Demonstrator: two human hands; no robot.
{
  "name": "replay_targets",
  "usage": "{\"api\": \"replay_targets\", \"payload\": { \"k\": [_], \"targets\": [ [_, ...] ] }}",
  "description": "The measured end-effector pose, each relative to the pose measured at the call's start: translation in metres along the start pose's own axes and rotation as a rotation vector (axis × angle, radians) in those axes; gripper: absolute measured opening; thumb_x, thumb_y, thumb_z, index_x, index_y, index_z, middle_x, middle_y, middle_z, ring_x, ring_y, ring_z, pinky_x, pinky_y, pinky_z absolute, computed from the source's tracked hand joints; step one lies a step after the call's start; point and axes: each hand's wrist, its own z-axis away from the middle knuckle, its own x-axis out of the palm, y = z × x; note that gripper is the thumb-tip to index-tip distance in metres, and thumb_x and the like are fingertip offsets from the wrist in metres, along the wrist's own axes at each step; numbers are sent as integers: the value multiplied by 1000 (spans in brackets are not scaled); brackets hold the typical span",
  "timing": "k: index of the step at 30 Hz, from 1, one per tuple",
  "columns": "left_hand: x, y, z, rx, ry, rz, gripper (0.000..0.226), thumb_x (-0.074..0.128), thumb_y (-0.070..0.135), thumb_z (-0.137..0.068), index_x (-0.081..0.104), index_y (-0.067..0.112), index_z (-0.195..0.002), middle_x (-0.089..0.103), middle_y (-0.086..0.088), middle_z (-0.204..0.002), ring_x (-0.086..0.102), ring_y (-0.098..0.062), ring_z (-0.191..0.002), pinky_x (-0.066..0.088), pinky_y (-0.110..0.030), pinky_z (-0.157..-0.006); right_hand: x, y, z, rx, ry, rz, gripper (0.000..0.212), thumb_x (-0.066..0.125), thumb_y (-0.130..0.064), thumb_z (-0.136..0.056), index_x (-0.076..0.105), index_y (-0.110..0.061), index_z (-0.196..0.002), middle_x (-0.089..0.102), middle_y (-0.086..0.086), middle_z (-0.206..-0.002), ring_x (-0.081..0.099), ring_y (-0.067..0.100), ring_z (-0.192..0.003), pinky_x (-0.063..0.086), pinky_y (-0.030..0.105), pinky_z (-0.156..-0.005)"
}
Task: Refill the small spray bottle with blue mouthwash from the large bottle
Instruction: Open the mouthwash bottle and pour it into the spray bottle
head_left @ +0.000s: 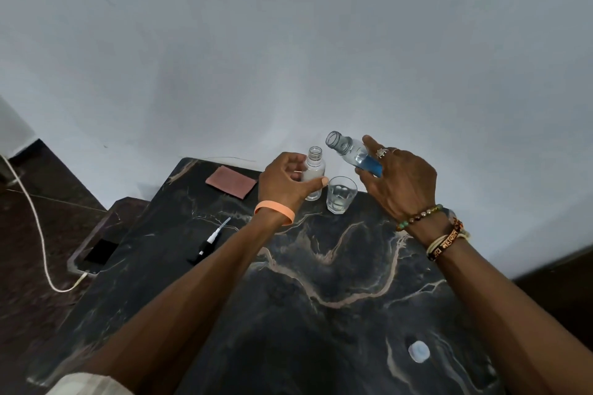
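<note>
The small clear spray bottle (314,167) stands uncapped on the dark marble table (321,282) near its far edge. My left hand (285,183) wraps around its body from the left. My right hand (398,179) holds the large bottle (353,152) tilted, its open mouth pointing up and left above the small bottle. Blue mouthwash sits low in the large bottle, by my fingers. No liquid is flowing. The spray pump head (210,242), black and white with its thin tube, lies on the table to the left.
A clear drinking glass (340,194) stands just right of the small bottle. A pink cloth (231,181) lies at the far left corner. A pale cap (418,351) rests near the front right. A phone (96,253) on a cable lies on a lower ledge left. A wall is right behind.
</note>
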Motion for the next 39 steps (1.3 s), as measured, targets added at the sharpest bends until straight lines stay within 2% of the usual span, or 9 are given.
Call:
{"api": "replay_targets", "payload": {
  "k": [5, 11, 15, 20, 28, 39],
  "targets": [
    [2, 22, 1, 33, -5, 32, 57, 89, 40, -60, 63, 23, -108, 71, 2, -109, 68, -13, -89, 58, -30, -80, -15, 0, -10, -27, 44, 98, 51, 70, -36, -83, 60, -20, -131, 72, 8, -82, 64, 32, -67, 42, 30, -55],
    [1, 34, 5, 40, -5, 35, 58, 89, 42, -59, 63, 24, -108, 71, 2, -107, 69, -13, -88, 59, -35, -80, -28, 4, -15, -30, 91, 159, 50, 72, -30, -81, 62, -18, -129, 73, 9, -84, 64, 33, -67, 43, 30, -56],
    [1, 38, 7, 44, -2, 46, 55, 89, 41, -59, 63, 26, -105, 72, 3, -104, 69, -13, -87, 59, -35, -80, -35, 5, -15, -42, 94, 167, 51, 70, -26, -82, 60, -17, -131, 72, 11, -87, 64, 34, -71, 46, 35, -61],
    [1, 43, 9, 54, -3, 53, 53, 90, 42, -57, 63, 29, -102, 70, 9, -95, 68, -6, -83, 59, -28, -77, -42, 6, -17, -49, 106, 208, 51, 69, -23, -83, 59, -15, -132, 72, 13, -89, 64, 36, -72, 47, 37, -63],
    [2, 49, 10, 66, -5, 53, 55, 90, 44, -57, 65, 29, -104, 71, 8, -97, 68, -6, -84, 59, -28, -77, -48, 9, -19, -48, 68, 222, 52, 64, -26, -88, 53, -15, -138, 71, 14, -101, 64, 37, -82, 47, 40, -70],
    [7, 55, 10, 64, 1, 52, 57, 89, 44, -58, 65, 26, -108, 72, 4, -103, 68, -10, -86, 59, -31, -79, -52, 12, -19, -45, 82, 207, 52, 68, -23, -86, 56, -13, -135, 71, 16, -98, 65, 38, -79, 48, 39, -68]
  ]
}}
